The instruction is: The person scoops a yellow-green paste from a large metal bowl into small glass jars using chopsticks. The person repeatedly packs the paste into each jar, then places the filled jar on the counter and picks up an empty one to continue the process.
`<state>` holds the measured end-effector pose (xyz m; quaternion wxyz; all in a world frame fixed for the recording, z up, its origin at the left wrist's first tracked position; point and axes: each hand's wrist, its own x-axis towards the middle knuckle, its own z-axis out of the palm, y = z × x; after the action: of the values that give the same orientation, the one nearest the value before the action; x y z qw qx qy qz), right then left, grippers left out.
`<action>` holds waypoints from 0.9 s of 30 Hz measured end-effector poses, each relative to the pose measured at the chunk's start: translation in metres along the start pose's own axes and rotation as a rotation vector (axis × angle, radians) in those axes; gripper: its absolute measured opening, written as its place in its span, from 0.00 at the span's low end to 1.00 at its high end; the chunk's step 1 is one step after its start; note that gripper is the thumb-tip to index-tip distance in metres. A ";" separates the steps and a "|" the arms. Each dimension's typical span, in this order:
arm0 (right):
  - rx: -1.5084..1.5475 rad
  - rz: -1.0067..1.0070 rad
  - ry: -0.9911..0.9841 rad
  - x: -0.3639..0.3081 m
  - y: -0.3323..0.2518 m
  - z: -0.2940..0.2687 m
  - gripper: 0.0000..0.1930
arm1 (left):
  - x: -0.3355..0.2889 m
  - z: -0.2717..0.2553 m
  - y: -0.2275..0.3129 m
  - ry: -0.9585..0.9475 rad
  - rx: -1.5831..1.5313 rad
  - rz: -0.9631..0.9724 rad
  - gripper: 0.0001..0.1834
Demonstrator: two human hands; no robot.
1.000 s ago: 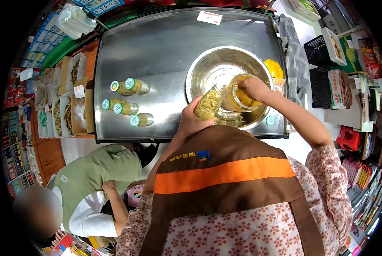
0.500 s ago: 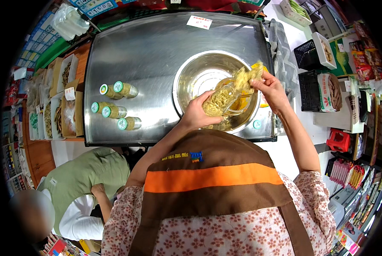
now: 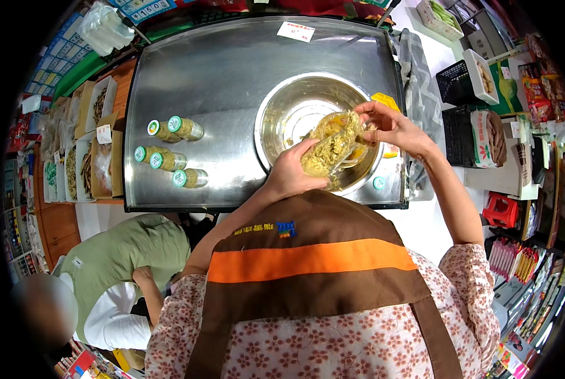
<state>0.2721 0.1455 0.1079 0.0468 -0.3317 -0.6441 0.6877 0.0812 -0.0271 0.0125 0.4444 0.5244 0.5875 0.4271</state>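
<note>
My left hand (image 3: 287, 174) is wrapped around a clear glass jar (image 3: 325, 155) packed with yellow-green shredded food that looks like pickled vegetables. The jar lies tilted over a wide steel basin (image 3: 263, 114), its mouth toward the right. At that mouth, the fingers of my right hand (image 3: 401, 131) are pinched on a clump of the shreds (image 3: 360, 134), which they partly hide. Below the jar, a smaller orange-tinted bowl (image 3: 358, 155) shows in part inside the basin. A loose green-and-white lid (image 3: 379, 183) rests on the table beside the basin.
Several filled jars (image 3: 168, 161) with green-and-white lids lie at the left of the steel table (image 3: 225, 69). A yellow packet (image 3: 385, 101) sits by the basin's right rim. Boxes of dried goods (image 3: 74, 170) stand left. A co-worker in a green vest (image 3: 131, 252) bends at lower left.
My right hand has lowered the large clump of shreds from above to the jar's mouth, where most of it has gone in. The jar looks fuller; my left hand stays around it.
</note>
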 end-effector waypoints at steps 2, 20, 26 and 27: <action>-0.099 -0.014 -0.013 -0.002 -0.008 -0.005 0.17 | -0.001 -0.001 0.006 0.015 0.069 0.063 0.38; -0.120 0.084 -0.068 0.003 -0.003 0.003 0.13 | -0.009 0.000 0.018 0.053 -0.040 0.033 0.36; 0.043 0.057 -0.044 -0.006 -0.005 -0.001 0.19 | -0.009 -0.001 0.016 0.041 -0.086 0.016 0.36; -0.012 0.040 -0.005 -0.004 -0.002 0.001 0.18 | -0.009 -0.001 0.016 0.038 -0.090 0.026 0.36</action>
<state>0.2739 0.1428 0.1111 0.0291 -0.3431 -0.6414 0.6856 0.0848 -0.0349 0.0289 0.4506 0.5031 0.5693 0.4688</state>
